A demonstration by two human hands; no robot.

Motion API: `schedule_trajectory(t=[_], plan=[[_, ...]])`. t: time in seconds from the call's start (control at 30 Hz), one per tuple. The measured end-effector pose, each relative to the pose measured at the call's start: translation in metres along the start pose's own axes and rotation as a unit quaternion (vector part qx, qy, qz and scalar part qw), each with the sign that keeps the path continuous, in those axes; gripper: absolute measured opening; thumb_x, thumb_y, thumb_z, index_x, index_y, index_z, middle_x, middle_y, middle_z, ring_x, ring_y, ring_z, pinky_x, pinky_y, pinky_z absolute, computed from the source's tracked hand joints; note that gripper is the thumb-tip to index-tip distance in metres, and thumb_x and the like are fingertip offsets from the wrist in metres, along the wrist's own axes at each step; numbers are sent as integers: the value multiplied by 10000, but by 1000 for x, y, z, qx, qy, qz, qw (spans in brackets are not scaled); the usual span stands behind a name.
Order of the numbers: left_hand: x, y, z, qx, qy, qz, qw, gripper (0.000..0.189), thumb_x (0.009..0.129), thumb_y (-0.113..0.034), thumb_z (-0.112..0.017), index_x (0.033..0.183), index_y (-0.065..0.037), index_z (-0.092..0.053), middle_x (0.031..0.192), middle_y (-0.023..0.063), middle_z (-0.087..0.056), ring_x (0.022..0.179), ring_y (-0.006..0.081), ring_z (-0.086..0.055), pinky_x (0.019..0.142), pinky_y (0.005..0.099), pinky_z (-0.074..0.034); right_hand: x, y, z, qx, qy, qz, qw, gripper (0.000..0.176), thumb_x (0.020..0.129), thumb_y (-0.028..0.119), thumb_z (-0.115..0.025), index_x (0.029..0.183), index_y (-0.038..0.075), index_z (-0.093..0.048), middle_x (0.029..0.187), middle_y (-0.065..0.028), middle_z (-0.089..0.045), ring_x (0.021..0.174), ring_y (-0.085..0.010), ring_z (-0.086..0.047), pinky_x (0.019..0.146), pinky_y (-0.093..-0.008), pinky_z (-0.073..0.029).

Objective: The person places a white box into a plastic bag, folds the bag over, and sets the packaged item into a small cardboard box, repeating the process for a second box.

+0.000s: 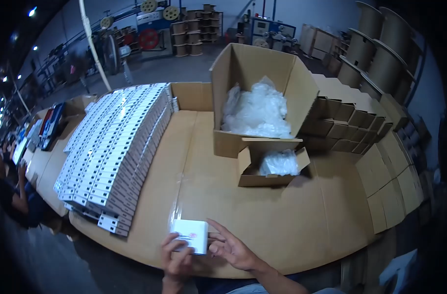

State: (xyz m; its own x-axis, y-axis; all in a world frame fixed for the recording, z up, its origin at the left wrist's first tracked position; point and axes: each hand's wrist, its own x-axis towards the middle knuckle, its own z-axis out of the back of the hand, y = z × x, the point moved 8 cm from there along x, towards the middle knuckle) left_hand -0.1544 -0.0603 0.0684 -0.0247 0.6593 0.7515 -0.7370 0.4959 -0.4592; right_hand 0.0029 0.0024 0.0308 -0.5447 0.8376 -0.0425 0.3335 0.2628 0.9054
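A small white box (191, 233) with a faint reddish mark is held up above the near edge of the cardboard-covered table. My left hand (176, 257) grips it from the left and below, fingers across its face. Just to the right is my right hand (232, 249), its fingers apart and extended, with the fingertips close to the box's right edge; whether they touch it is unclear. Farther forward, a small open carton (265, 180) contains clear plastic packaging (280, 163).
Many stacked white boxes (117, 142) fill the table's left side. Behind the small carton stands a large open carton (227, 143) with plastic bags (260, 110). Brown cartons (390, 191) are piled at the right. Another person's arm (22, 188) shows at far left.
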Motion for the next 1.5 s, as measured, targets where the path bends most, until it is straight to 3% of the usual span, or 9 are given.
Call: schedule_trajectory(t=[0.13, 0.27, 0.5, 0.7, 0.8, 0.97, 1.17, 1.33, 1.5], plan=[[50, -43, -89, -139, 225, -21, 964, 370, 685, -22, -862, 1007, -68, -685, 1147, 136, -639, 1075, 348, -646, 919, 430, -552, -10, 7, 81, -110, -140, 61, 982, 237, 1032, 49, -562, 1245, 17, -661, 1167, -47, -693, 1031, -103, -621, 894, -227, -493], [151, -32, -138, -143, 251, -57, 956, 346, 745, -82, -853, 1046, -50, -687, 1072, 129, -690, 1032, 319, -663, 891, 413, -551, -48, 15, 160, -89, -210, 26, 973, 184, 1020, 6, -550, 1127, -9, -699, 1096, -70, -710, 975, -130, -663, 809, -247, -555], [347, 32, -320, -27, 155, -146, 977, 298, 892, -150, -743, 1138, -1, -665, 1075, 216, -699, 1022, 417, -655, 910, 485, -519, -90, 77, 222, -204, -279, 45, 937, 254, 963, 32, -635, 1206, 23, -710, 1028, -57, -714, 817, -104, -679, 693, -231, -547], [371, 108, -426, 133, 352, 1, 926, 444, 842, -240, -799, 1191, 1, -667, 1133, 278, -676, 1135, 457, -617, 998, 484, -502, -104, 85, 237, -167, -303, 39, 937, 267, 957, 1, -622, 1215, -27, -685, 1130, -113, -700, 906, -140, -674, 794, -263, -548], [375, 120, -422, 97, 366, -4, 925, 446, 812, -250, -827, 1150, 8, -694, 1037, 257, -709, 1105, 440, -646, 983, 490, -511, -108, 72, 243, -130, -312, 34, 941, 269, 952, -17, -614, 1212, -55, -675, 1166, -129, -687, 937, -161, -671, 823, -272, -560], [375, 64, -325, -129, 212, 103, 963, 247, 926, -201, -753, 988, 6, -634, 869, 116, -710, 861, 183, -673, 811, 317, -518, -103, 82, 232, -166, -303, 47, 937, 273, 965, 44, -656, 1234, 15, -691, 1056, -56, -718, 775, -66, -649, 689, -204, -516], [270, 19, -235, -520, 139, 159, 827, 146, 1003, -84, -648, 1089, -25, -547, 1053, 70, -688, 932, 127, -649, 860, 283, -509, -83, 116, 187, -187, -259, 121, 940, 368, 923, 89, -735, 1273, 4, -662, 1137, -105, -650, 977, -129, -608, 839, -277, -518], [119, -30, -199, -644, 174, 283, 689, 464, 995, -52, -621, 1408, 14, -418, 1168, 114, -676, 1041, 167, -676, 932, 332, -528, -52, 113, 152, -78, -219, 220, 948, 601, 882, 240, -828, 1356, -43, -591, 1143, -103, -645, 1010, -156, -610, 913, -310, -505], [49, -45, -180, -575, 229, 324, 716, 274, 969, 9, -657, 1134, -61, -450, 976, 46, -656, 856, 77, -621, 737, 232, -492, -52, 60, 136, -29, -177, 124, 976, 353, 925, 174, -789, 1183, -30, -660, 987, -34, -666, 850, -65, -599, 728, -225, -488]])
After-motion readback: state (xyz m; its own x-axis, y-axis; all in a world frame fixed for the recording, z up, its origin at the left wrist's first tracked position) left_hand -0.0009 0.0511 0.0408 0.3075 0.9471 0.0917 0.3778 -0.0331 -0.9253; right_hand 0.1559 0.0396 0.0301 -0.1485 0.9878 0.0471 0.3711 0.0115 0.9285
